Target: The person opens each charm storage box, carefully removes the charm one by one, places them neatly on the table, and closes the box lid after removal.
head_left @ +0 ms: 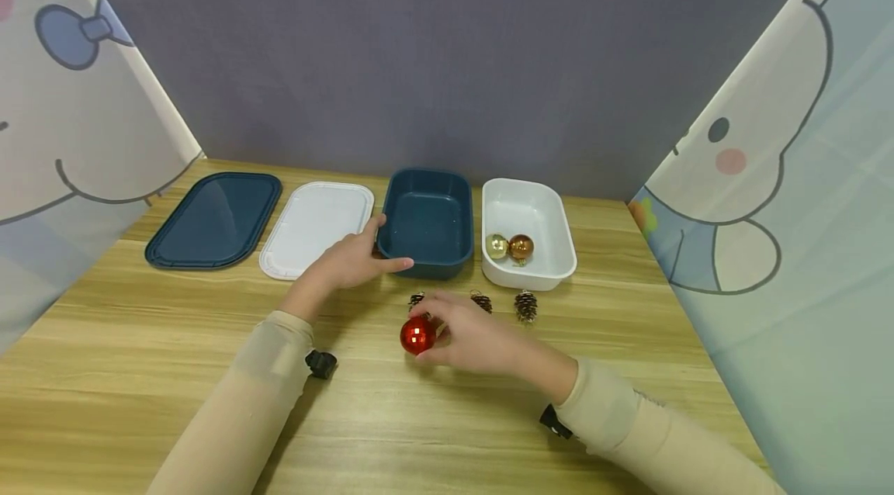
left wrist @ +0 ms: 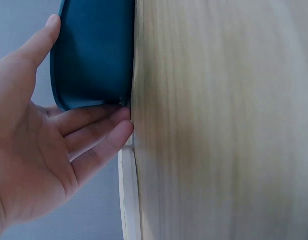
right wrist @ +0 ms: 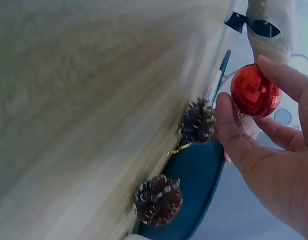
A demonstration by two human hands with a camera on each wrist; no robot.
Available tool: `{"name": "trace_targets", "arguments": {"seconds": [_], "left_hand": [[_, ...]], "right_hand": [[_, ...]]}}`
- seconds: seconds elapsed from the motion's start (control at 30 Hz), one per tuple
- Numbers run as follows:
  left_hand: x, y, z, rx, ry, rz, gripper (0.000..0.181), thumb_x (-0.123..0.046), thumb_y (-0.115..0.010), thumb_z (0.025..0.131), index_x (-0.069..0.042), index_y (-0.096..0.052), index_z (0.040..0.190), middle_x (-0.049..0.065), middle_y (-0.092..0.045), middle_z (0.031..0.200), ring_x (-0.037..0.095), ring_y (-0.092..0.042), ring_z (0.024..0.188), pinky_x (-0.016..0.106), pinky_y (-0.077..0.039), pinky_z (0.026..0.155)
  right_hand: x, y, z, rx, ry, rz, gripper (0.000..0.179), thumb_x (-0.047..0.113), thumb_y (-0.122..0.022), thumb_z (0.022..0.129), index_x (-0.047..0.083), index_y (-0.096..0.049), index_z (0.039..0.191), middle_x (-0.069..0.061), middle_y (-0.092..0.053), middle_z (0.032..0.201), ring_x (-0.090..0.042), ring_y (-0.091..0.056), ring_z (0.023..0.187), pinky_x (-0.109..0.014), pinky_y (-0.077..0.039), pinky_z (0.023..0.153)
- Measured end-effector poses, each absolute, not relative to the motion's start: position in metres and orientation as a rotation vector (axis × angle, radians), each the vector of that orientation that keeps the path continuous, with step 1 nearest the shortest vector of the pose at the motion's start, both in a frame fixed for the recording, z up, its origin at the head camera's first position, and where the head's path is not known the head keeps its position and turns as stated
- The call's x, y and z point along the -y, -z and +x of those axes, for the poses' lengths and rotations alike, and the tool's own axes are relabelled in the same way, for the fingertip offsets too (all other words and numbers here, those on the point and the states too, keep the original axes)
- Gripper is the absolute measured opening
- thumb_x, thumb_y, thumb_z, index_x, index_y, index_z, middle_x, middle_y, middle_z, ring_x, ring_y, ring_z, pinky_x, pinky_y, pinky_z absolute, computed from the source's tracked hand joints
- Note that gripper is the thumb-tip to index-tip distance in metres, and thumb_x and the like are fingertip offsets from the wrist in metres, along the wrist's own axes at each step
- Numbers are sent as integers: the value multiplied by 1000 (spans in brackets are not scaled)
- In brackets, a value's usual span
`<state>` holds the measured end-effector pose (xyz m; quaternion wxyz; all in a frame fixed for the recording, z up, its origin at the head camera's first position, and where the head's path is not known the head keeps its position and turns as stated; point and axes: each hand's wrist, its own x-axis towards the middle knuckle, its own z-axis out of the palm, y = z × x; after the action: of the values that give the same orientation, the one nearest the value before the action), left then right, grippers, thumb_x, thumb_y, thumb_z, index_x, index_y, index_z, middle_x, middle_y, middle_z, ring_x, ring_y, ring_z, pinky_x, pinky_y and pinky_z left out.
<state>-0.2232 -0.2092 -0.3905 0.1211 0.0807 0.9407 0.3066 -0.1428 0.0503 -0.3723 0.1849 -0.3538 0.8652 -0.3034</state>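
Note:
My right hand point(head_left: 478, 336) pinches a shiny red faceted ball ornament point(head_left: 417, 335) between thumb and fingers, in front of the dark blue box. The right wrist view shows the red ball point(right wrist: 255, 91) at the fingertips, with two pine cones beyond it. My left hand point(head_left: 352, 256) lies at the near left corner of the dark blue box point(head_left: 427, 270), fingers fairly straight. In the left wrist view the fingers point(left wrist: 96, 132) rest along the side of that box point(left wrist: 96, 55), thumb at its rim. The box holds nothing visible.
A white box point(head_left: 531, 278) to the right holds a pale gold ball point(head_left: 497, 247) and a copper ball point(head_left: 521, 247). Several pine cones point(head_left: 526, 306) lie in front of the boxes. A white lid point(head_left: 317, 227) and a dark blue lid point(head_left: 215, 219) lie at left.

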Motion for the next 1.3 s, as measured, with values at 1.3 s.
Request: {"name": "trace_targets", "arguments": {"seconds": [1.3], "left_hand": [[209,393,-223,-2761,-882,242,124,-82,-64,88,-13,-5,173,30,-52,157,46,-57,141,64,-47,113]], "right_hand": [[-42,383,-110,-2477,363,-1187,59,47,-77,98,22,-60,149,-1,-55,146,-8,-66,115,-21,-58,94]]}}
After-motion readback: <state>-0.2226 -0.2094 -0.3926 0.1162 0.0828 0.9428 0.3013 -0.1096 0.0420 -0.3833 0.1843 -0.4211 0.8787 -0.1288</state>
